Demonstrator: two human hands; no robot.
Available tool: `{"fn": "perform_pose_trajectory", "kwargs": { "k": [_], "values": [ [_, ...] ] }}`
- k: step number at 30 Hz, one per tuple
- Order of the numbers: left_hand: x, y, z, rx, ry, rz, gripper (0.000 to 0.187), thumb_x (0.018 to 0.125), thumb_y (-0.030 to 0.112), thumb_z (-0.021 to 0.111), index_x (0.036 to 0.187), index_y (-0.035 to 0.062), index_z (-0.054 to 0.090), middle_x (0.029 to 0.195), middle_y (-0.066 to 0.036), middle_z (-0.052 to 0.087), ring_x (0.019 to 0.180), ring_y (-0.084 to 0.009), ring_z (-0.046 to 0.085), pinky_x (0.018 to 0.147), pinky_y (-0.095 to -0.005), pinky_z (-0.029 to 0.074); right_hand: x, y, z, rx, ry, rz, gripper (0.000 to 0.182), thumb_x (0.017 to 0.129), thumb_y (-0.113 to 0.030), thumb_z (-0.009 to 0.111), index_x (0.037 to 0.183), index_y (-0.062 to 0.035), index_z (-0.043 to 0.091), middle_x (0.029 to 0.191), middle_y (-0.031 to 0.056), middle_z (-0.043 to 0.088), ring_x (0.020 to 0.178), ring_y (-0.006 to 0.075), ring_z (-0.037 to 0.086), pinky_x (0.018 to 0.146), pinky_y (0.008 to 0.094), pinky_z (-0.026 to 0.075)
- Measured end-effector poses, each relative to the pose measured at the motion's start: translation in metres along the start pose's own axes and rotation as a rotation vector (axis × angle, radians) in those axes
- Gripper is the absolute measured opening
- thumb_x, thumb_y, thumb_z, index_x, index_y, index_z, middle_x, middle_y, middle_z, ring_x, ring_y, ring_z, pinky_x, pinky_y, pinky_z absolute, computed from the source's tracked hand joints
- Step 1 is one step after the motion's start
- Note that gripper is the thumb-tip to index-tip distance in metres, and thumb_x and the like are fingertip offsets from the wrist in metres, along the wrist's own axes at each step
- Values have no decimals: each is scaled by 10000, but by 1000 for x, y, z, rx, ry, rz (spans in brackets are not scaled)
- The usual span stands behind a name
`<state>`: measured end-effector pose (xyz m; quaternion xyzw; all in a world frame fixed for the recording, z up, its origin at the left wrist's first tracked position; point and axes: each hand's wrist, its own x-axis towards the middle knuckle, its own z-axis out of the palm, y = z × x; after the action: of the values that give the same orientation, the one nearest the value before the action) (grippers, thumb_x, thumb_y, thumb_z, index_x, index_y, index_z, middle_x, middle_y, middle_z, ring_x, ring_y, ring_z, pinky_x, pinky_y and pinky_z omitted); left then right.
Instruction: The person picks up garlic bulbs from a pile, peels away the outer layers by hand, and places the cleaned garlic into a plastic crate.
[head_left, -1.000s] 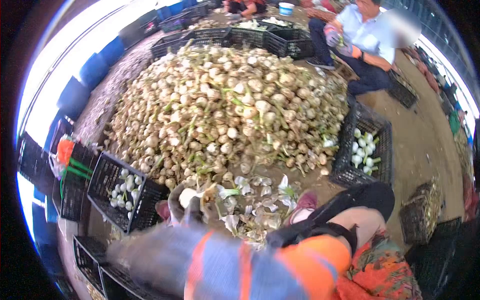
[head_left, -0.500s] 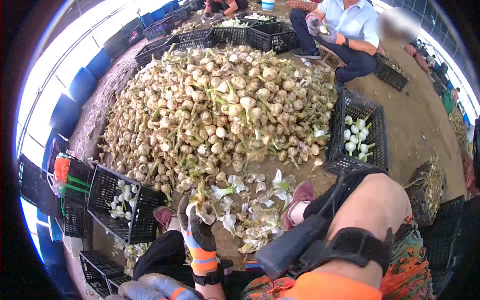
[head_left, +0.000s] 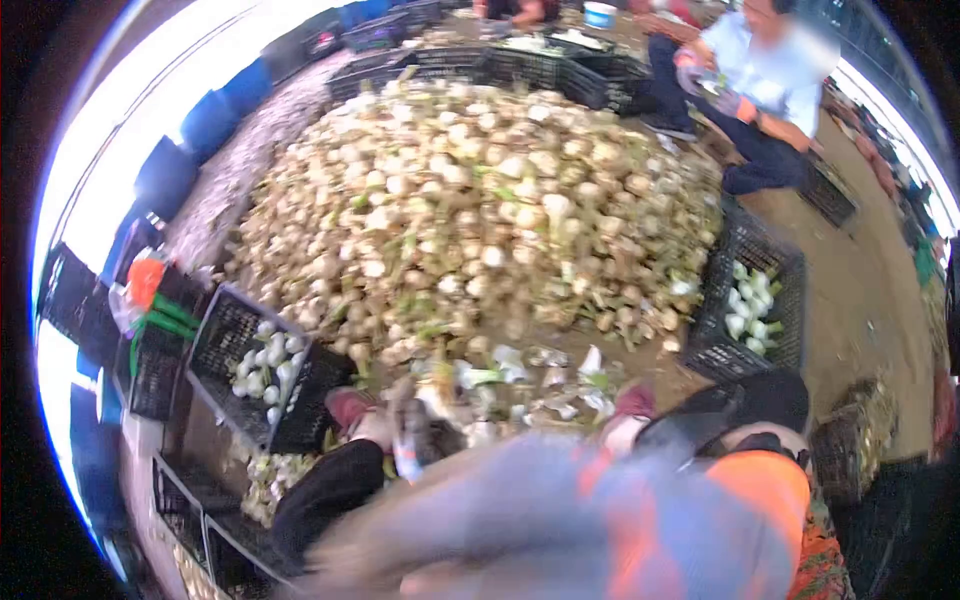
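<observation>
My left hand (head_left: 415,430), in a dark-palmed work glove, is low in front of me between my shoes. Its fingers are closed around a garlic bulb (head_left: 436,388), whose pale stalk end shows above the glove. Across the bottom foreground sweeps my right hand (head_left: 520,510), in a grey-blue and orange glove, large and smeared by motion; its fingers, and anything in them, cannot be made out. Beyond both hands lies a big heap of untrimmed garlic (head_left: 470,210). Loose white peelings (head_left: 530,370) are scattered at its near edge.
A black crate (head_left: 235,330) with peeled white bulbs tilts at left; another crate (head_left: 775,240) with white bulbs stands at right. More crates (head_left: 530,70) line the back of the heap. A co-worker (head_left: 760,90) sits at the back right. Blue barrels (head_left: 165,175) run along the left.
My right hand has swung from the bottom left across the foreground, blurring. My left hand still grips the bulb, now partly covered from below. The view has shifted, moving the scene rightward.
</observation>
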<state>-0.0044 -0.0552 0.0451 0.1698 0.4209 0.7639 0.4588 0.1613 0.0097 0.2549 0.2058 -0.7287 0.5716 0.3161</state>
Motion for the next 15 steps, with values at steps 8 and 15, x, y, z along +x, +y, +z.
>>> {"fn": "perform_pose_trajectory", "kwargs": {
  "k": [8,15],
  "values": [
    [-2,-3,20,120,-118,131,611,733,-55,657,1269,52,384,1143,-103,524,1032,-208,544,894,-331,464,-104,129,19,328,828,676,621,780,-365,689,1236,-11,462,982,1,592,842,76,554,693,219,444],
    [-5,8,24,-83,-205,-167,642,682,-1,739,1230,31,406,1173,-117,511,1047,-222,544,866,-363,490,-120,156,9,372,950,547,442,774,-308,697,1081,-29,545,942,9,621,851,85,581,742,240,458]
  ]
}}
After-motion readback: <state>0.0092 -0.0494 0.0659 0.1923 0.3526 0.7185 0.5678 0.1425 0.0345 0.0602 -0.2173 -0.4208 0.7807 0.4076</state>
